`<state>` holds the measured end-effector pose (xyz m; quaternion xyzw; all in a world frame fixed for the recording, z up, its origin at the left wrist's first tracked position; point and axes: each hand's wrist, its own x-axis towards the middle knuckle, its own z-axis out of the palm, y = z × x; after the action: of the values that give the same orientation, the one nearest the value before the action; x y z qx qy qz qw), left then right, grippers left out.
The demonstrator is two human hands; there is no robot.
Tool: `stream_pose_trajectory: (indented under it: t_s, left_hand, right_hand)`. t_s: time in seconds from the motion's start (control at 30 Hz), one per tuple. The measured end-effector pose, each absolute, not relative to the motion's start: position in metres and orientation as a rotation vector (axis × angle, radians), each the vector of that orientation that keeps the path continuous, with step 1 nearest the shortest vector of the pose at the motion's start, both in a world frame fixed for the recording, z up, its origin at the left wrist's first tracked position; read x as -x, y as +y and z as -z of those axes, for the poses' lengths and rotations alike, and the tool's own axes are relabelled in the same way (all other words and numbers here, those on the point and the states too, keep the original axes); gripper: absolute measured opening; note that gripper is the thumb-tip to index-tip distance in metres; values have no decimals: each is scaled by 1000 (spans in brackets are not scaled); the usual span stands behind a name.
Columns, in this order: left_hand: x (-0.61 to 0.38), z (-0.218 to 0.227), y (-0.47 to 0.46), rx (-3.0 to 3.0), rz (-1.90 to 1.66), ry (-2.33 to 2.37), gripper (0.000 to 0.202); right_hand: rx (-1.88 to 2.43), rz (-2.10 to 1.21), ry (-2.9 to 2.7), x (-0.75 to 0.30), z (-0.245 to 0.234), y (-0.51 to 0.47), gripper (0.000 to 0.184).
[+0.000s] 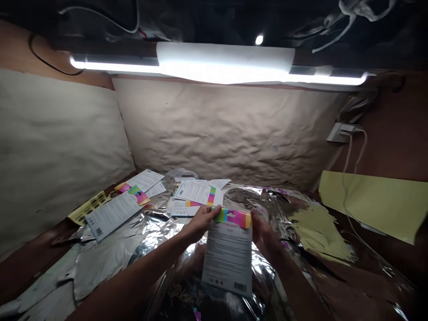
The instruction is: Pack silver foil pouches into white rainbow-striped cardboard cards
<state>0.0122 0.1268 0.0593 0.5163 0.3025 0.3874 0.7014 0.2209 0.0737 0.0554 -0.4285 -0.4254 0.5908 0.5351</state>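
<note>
Between both hands is a flat white printed card (228, 258) with a rainbow-striped top band (234, 217) and a barcode at its lower corner. My left hand (200, 221) pinches the left end of the striped band. The band's right end is gripped by my right hand (262, 234), whose fingers are partly hidden behind the card. The card is tilted toward me above crinkled silver foil (110, 249).
Several similar printed cards lie ahead in a pile (197, 196) and to the left (113, 214). Yellow sheets (317, 232) lie at the right. Brown paper (220, 129) lines the back wall under a bright tube light (220, 64). A cable hangs from a socket (341, 132) at right.
</note>
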Motion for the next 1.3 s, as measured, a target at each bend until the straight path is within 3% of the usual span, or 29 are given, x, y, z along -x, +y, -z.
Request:
stream_pose_trajectory:
  t_s: [0.13,0.3,0.43,0.6,0.7,0.8,0.93,1.07,1.3]
  left_hand:
    - [-19,-57,126,-1117,-903,713,60]
    - [-1,-67,115,-1154,-797,682,58]
    - [44,-60,105,-1376,-577,748,74]
    - [147,-72,127,-1529,-819,1160,91]
    - [217,-96,153,-1635,-892,1483,93]
    - [261,-99,170,-1782,-859,1805,97]
    - [278,-60,173,-2076,-516,1932,104]
    - [288,-34,180,-2333,-183,1843,95]
    - [320,-50,203,-2658,7,1678,79]
  right_hand:
    - [1004,-1546,-919,-208,-54,68,44]
    - [1036,-1570,-644,-211,-50,75,43]
    - [1036,-1562,-650,-209,-41,79,57]
    - [1102,-1524,-804,-199,-27,79,91]
    - [1174,-1449,-890,-199,-22,83,97]
    - [1265,-1228,-1028,-201,-17,86,88]
    - [1397,-976,-1463,-196,-9,86,69]
    - [1418,-630,-1881,-165,-5,92,53]
    - [1226,-434,-2283,-95,-21,117,46]
